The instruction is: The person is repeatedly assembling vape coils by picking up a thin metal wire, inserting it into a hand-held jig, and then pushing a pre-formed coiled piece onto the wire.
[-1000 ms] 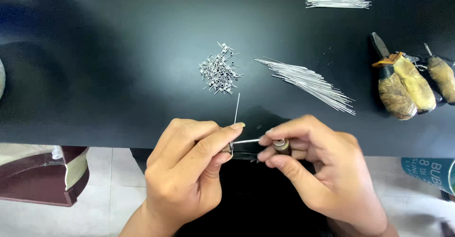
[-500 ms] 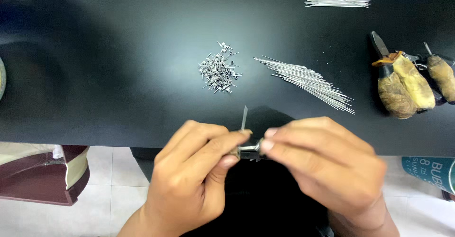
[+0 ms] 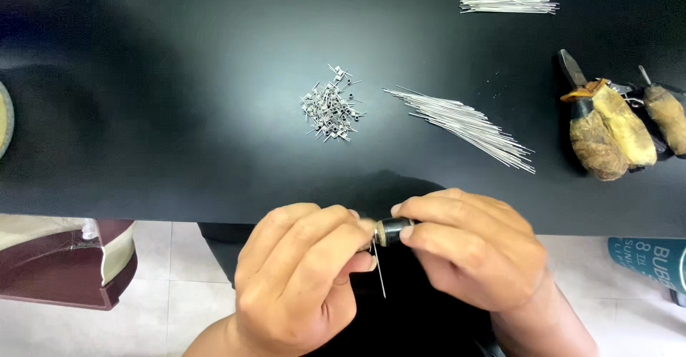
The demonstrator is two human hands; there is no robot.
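Head view: left hand and right hand fingers pinch a small dark tool, wire dangling below.

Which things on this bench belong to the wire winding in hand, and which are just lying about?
In the job:
left hand
right hand
small dark winding tool
thin wire
pile of wound coils
fanned straight wires

Lying about:
far wire bundle
wrapped-handle pliers
second wrapped tool
black table

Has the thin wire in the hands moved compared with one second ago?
Yes. The wire pointed up toward the table edge; now it hangs down below the hands, away from the edge.
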